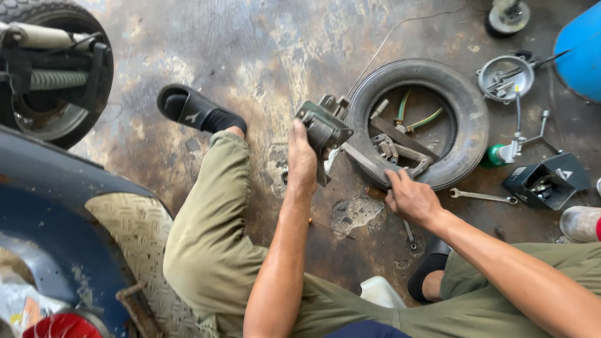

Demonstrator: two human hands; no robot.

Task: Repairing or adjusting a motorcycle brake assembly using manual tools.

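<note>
Left hand (302,164) clamped on grey metal bracket (322,128) at tyre (418,122) rim; right hand (410,197) pinching tool handle. Brace bracket firmly, lever slowly.

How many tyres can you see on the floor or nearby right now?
2. One loose tyre lies flat on the floor beyond the right hand, with tools inside it. The other tyre is on the scooter's wheel, top left. More may be hidden out of frame.

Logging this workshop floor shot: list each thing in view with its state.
Left hand: gripping the grey metal part.
Right hand: fingers on the tool inside the tyre.
Tyre: lying flat on the floor.
Wrench: loose on the floor.
Round tin: open, holding small parts.
</note>
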